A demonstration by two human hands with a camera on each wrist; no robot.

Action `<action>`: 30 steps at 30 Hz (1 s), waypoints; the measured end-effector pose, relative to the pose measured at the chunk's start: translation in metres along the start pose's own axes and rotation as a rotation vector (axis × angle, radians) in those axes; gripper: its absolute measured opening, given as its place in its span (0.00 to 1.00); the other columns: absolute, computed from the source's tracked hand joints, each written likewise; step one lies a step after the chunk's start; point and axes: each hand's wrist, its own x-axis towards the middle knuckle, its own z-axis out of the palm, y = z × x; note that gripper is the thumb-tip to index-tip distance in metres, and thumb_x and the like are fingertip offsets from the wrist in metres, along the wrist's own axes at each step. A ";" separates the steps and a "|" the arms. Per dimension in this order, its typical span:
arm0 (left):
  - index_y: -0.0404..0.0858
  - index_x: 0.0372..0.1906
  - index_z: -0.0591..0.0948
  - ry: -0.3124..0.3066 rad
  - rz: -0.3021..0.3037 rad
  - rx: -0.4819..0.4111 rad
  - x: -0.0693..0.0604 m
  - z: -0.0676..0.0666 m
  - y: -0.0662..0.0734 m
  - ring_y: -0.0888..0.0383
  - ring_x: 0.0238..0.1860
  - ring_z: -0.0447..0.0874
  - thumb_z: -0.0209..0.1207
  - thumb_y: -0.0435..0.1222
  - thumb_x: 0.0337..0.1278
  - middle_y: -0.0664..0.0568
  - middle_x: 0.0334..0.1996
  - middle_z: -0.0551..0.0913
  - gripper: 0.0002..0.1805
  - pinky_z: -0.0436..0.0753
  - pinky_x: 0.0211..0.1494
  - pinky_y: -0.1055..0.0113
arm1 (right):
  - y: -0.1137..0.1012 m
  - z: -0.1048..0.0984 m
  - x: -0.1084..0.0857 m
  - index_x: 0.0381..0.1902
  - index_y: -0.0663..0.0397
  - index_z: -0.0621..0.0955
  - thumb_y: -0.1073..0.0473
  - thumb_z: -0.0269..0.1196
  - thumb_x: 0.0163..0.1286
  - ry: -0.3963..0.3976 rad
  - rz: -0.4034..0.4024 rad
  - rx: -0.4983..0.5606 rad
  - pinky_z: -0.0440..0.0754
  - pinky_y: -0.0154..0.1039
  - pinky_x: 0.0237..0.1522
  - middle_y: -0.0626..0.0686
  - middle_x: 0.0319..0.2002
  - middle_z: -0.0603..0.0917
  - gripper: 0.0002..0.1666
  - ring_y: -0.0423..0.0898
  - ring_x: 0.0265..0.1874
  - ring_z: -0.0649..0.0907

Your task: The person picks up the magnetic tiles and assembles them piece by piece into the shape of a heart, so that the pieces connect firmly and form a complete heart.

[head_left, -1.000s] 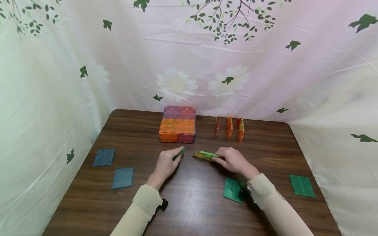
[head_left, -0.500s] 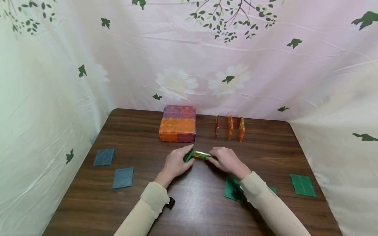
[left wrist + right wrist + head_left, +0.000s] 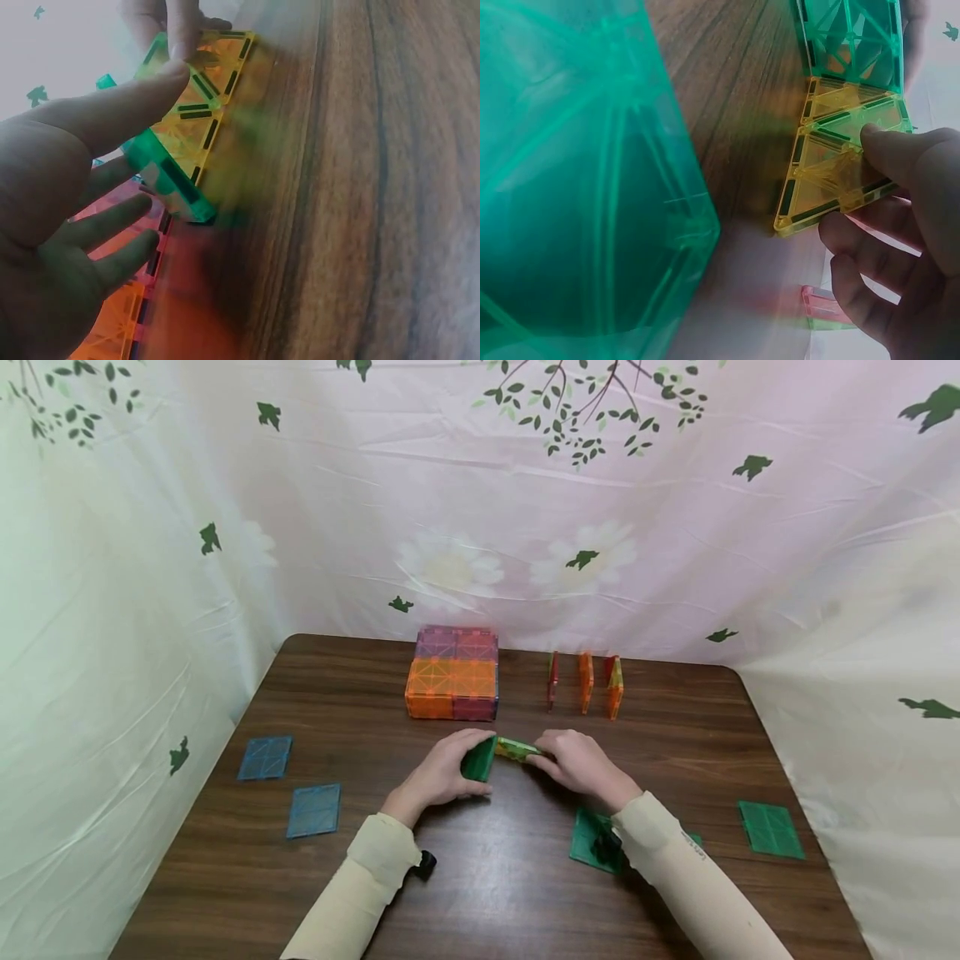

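In the head view my left hand (image 3: 441,770) holds a green square magnetic tile (image 3: 478,760) upright between thumb and fingers, in the middle of the table. My right hand (image 3: 583,766) pinches a panel of yellow and green triangular magnetic tiles (image 3: 516,749). The panel's left end meets the green square at an angle. From the right wrist the two pieces appear edge to edge, with my thumb on the yellow-green panel (image 3: 821,176) and the green square (image 3: 853,41) beyond. In the left wrist view my left thumb lies over the green tile (image 3: 169,180), other fingers spread below.
Just behind the hands stands a box of orange and purple tiles (image 3: 452,678). Upright red and orange panels (image 3: 586,683) stand to its right. Two blue tiles (image 3: 313,811) lie at left. Green tiles (image 3: 771,829) lie at right, one partly under the right forearm.
My left hand has carried the green tile right, up against the yellow-green panel, and its thumb and fingers have spread wider on the tile. The right hand has shifted slightly left with the panel.
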 end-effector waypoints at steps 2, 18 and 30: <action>0.43 0.78 0.70 0.001 0.002 -0.021 0.001 0.001 -0.001 0.49 0.66 0.76 0.82 0.43 0.49 0.50 0.72 0.75 0.50 0.80 0.65 0.48 | 0.000 0.000 0.000 0.36 0.45 0.88 0.51 0.67 0.77 -0.004 -0.005 0.000 0.84 0.38 0.30 0.43 0.31 0.83 0.09 0.39 0.28 0.83; 0.40 0.78 0.69 0.015 0.009 -0.078 0.001 0.004 -0.007 0.48 0.64 0.77 0.83 0.47 0.47 0.46 0.72 0.74 0.53 0.80 0.65 0.46 | 0.007 -0.013 -0.021 0.57 0.54 0.86 0.46 0.68 0.75 -0.026 0.151 0.037 0.88 0.50 0.45 0.52 0.48 0.88 0.22 0.47 0.44 0.88; 0.38 0.76 0.72 0.104 0.004 -0.069 -0.007 -0.003 -0.010 0.49 0.60 0.78 0.83 0.48 0.45 0.46 0.67 0.77 0.53 0.82 0.62 0.46 | 0.024 -0.031 -0.081 0.58 0.54 0.85 0.41 0.69 0.73 -0.162 0.295 0.031 0.87 0.54 0.47 0.53 0.49 0.86 0.26 0.49 0.45 0.86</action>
